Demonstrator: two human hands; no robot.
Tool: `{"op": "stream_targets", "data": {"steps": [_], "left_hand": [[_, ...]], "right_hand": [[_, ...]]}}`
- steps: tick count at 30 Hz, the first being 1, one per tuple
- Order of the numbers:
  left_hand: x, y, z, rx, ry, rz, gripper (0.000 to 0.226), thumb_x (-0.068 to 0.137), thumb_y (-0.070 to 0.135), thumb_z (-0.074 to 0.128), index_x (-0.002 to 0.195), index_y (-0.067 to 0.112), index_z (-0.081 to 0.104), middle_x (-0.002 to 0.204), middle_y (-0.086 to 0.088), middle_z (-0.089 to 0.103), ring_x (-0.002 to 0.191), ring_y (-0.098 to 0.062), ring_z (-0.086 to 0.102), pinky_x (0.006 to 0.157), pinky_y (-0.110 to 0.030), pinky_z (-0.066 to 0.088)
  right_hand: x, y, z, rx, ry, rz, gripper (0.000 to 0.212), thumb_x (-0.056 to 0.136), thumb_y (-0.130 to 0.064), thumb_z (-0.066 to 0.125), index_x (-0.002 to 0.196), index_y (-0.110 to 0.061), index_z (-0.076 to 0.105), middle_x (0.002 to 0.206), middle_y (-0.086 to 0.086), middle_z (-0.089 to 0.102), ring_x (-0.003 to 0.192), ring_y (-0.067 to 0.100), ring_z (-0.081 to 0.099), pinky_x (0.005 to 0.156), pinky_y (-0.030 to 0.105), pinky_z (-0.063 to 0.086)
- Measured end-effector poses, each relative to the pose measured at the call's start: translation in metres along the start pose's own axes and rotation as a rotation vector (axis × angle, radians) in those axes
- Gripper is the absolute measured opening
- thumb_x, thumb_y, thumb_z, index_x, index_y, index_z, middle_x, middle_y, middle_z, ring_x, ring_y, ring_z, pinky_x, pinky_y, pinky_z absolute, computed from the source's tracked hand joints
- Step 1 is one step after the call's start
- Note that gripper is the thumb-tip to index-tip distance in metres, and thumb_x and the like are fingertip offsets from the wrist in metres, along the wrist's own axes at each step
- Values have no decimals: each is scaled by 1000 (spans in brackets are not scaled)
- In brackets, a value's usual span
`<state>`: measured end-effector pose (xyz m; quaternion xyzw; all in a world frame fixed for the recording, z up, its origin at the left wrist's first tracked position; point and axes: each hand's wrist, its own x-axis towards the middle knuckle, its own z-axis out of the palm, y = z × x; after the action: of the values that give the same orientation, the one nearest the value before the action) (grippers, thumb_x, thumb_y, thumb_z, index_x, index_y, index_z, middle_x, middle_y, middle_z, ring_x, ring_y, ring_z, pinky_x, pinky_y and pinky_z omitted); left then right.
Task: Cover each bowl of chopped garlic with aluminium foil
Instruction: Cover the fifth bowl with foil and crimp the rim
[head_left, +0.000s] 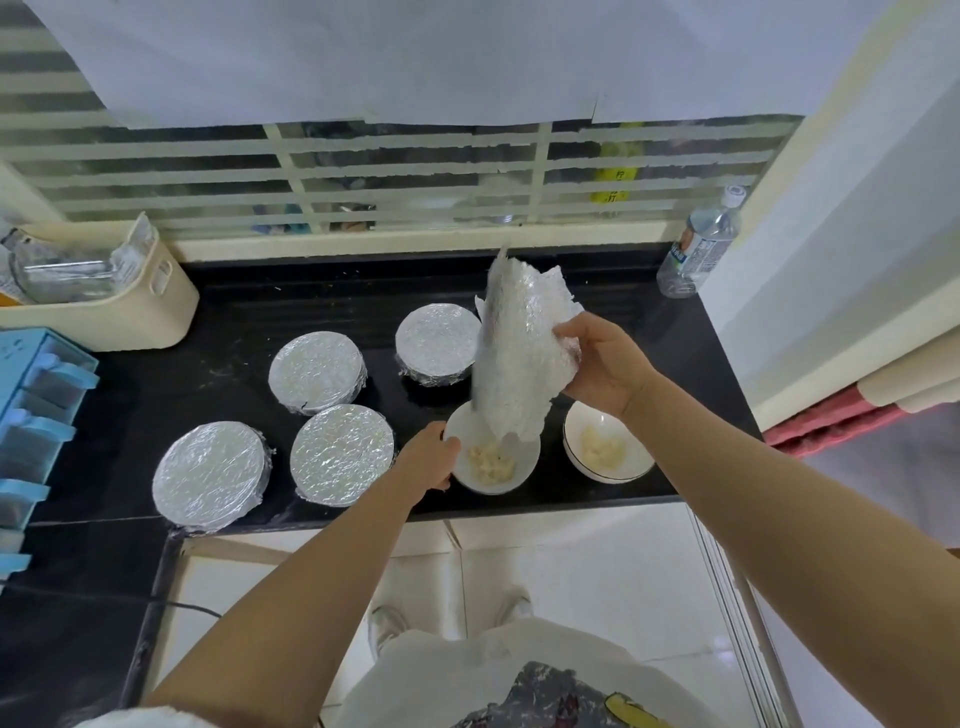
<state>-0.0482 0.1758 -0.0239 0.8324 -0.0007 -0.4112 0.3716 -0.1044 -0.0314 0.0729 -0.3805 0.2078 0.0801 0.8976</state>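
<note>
Foil sheet (519, 358) is hanging crumpled and nearly upright from your right hand (605, 364), whose fingers are gripping its right edge, and its lower end is hanging over the open bowl (523, 460) of chopped garlic (491, 461) near the front edge of the black desk (234, 312). Your left hand (428, 460) is holding that bowl, its fingers curling over the left rim. Just to the right, a second open bowl (635, 461) is sitting with garlic showing. Four foil-covered bowls (342, 452) are standing to the left and behind. You are also facing a water bottle (698, 244) at the far right corner, and a cream basket (104, 296) and a blue drawer unit (31, 415) at the left.
</note>
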Motion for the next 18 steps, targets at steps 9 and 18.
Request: {"op": "stream_targets", "data": {"steps": [9, 18], "left_hand": [[1, -7, -28, -435, 206, -1, 29, 98, -1, 49, 126, -4, 55, 93, -10, 61, 91, -30, 63, 83, -29, 57], [-11, 2, -31, -97, 697, 351, 25, 97, 12, 46, 108, 14, 68, 100, 3, 63, 92, -13, 55, 84, -25, 40]], "right_hand": [[20, 45, -32, -449, 532, 148, 10, 84, 3, 52, 77, -3, 56, 72, 10, 52, 52, 14, 44, 47, 21, 45], [16, 67, -45, -1090, 669, 49, 20, 80, -5, 57, 98, -1, 64, 75, 8, 60, 63, 19, 50, 54, 26, 37]]}}
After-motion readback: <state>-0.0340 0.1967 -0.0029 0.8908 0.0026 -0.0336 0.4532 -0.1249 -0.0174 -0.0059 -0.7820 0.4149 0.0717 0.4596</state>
